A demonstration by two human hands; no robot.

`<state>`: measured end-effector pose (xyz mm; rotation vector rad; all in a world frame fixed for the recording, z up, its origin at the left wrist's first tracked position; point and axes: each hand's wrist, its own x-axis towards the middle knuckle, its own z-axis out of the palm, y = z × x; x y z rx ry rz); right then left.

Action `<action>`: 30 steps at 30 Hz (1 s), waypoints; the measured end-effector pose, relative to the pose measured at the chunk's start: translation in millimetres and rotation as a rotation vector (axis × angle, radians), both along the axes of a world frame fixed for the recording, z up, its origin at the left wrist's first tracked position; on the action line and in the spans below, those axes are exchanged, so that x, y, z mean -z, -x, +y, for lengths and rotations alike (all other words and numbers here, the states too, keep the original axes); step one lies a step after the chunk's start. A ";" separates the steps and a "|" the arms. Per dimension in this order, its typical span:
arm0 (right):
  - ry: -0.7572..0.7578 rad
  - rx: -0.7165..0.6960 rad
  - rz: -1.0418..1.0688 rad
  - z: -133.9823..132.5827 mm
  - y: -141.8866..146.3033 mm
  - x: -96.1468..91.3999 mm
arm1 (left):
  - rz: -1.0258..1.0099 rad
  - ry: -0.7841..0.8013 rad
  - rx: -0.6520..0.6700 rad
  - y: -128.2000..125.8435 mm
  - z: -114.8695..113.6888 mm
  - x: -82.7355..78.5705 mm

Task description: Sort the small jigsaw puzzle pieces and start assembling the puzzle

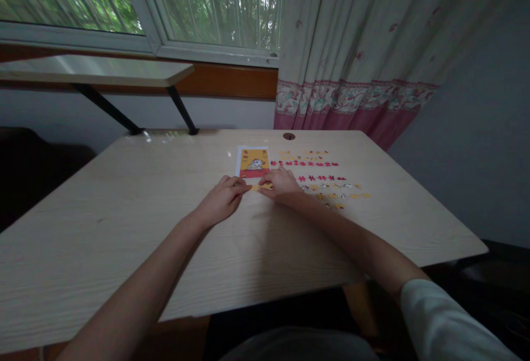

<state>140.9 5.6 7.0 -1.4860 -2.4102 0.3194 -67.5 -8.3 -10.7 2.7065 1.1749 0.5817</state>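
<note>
A short strip of joined yellow puzzle pieces (255,187) lies flat on the table, just below the picture card (254,161), which shows a white animal on yellow and red. My left hand (226,195) has its fingers closed at the strip's left end. From the other side, my right hand (282,185) pinches a yellow puzzle piece (266,186) at the strip's right end. My fingertips partly hide the pieces. Loose red puzzle pieces (321,178) lie in rows beyond my right hand, with yellow and white pieces (344,196) nearer to me.
The pale wooden table (124,228) carries everything. A raised shelf (103,71) on black legs stands at its back left. A round cable hole (289,136) sits near the back edge, below the curtain (343,96). More yellow pieces (317,153) lie right of the card.
</note>
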 end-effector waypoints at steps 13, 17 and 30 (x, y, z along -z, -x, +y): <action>0.019 -0.052 -0.040 7.3 -12.3 0.3 | 0.027 0.008 0.017 -2.3 -5.6 -4.2; 0.016 -0.069 -0.046 9.3 -18.7 -1.3 | 0.051 -0.006 0.008 -3.1 -6.3 -3.5; 0.064 -0.095 0.061 12.6 -17.9 10.0 | 0.097 -0.033 -0.004 -4.5 -7.4 -5.0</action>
